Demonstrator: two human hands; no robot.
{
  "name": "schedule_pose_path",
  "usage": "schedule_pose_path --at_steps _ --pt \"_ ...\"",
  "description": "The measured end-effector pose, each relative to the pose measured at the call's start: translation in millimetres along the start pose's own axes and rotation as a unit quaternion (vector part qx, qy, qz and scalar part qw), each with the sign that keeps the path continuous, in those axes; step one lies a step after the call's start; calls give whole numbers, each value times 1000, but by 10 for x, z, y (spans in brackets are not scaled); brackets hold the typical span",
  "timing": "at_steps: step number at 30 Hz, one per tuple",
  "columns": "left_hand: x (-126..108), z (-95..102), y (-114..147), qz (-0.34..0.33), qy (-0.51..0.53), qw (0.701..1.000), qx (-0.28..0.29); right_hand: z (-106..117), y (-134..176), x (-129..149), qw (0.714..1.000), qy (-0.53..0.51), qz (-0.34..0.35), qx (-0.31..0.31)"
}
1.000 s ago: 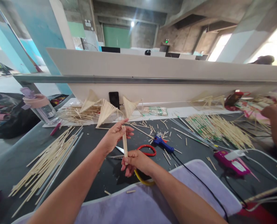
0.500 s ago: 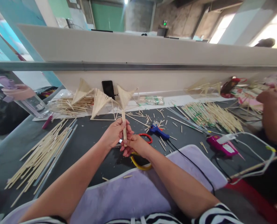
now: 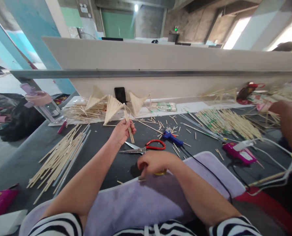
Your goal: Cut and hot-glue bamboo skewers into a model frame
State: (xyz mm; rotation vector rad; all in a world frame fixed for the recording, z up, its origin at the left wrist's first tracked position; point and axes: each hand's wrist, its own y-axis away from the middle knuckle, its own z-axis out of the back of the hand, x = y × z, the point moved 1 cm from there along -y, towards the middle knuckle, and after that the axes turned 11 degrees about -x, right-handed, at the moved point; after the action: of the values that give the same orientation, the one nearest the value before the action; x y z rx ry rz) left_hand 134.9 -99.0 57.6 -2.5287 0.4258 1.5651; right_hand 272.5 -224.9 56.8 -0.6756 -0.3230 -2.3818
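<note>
My left hand (image 3: 123,131) is closed around a small bundle of thin wooden sticks (image 3: 126,114), held tilted above the dark table. My right hand (image 3: 155,161) reaches down at the edge of the lavender towel (image 3: 126,206). Its fingers are pinched at a short stick piece (image 3: 142,179) lying there. Scissors (image 3: 155,143) with a red and a yellow handle lie partly open between the hands. The right hand covers most of the yellow handle. A blue glue gun (image 3: 172,137) rests just beyond, among short stick offcuts.
Fan-shaped stick frames (image 3: 112,109) stand along the back near a black phone (image 3: 120,95). Long loose sticks (image 3: 59,157) lie at left, more sticks (image 3: 239,123) at right. A pink power strip (image 3: 239,153) with cables sits at right, near another person's arm (image 3: 290,131).
My right hand has let go of the stick bundle and moved down toward me to the short piece on the towel. The left hand keeps the bundle. The view has shifted somewhat.
</note>
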Motion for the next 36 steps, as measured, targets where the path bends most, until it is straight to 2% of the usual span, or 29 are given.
schedule_pose_path --at_steps 2,5,8,12,14,15,20,24,27,31,34,36 --pt "18 17 -15 -2 1 1000 5 -73 24 129 992 127 7 -15" --pt "41 51 -41 -7 7 1000 13 -213 5 303 971 236 -15 -17" --pt "56 90 -65 -11 16 999 25 -290 -24 459 955 292 -59 -10" --pt "72 134 -74 -13 21 998 59 -305 113 738 941 303 -131 -71" --pt "83 155 -80 -14 18 997 76 -327 317 909 941 282 -159 -96" --pt "88 165 -84 -14 15 996 83 -350 451 993 946 268 -164 -84" --pt "74 204 -109 -20 6 995 101 -541 1245 1280 954 240 -176 31" --pt "27 235 -111 -28 -3 994 104 -663 1757 1277 947 218 -222 82" --pt "1 273 -117 -36 -11 994 104 -638 1952 1172 935 231 -257 74" --pt "4 327 -135 -38 -32 993 103 -496 1889 964 943 218 -253 -9" --pt "26 325 -134 -30 -57 992 112 -398 1675 758 948 172 -229 -138" --pt "41 294 -116 -22 -76 989 123 -351 1498 583 941 149 -198 -231"
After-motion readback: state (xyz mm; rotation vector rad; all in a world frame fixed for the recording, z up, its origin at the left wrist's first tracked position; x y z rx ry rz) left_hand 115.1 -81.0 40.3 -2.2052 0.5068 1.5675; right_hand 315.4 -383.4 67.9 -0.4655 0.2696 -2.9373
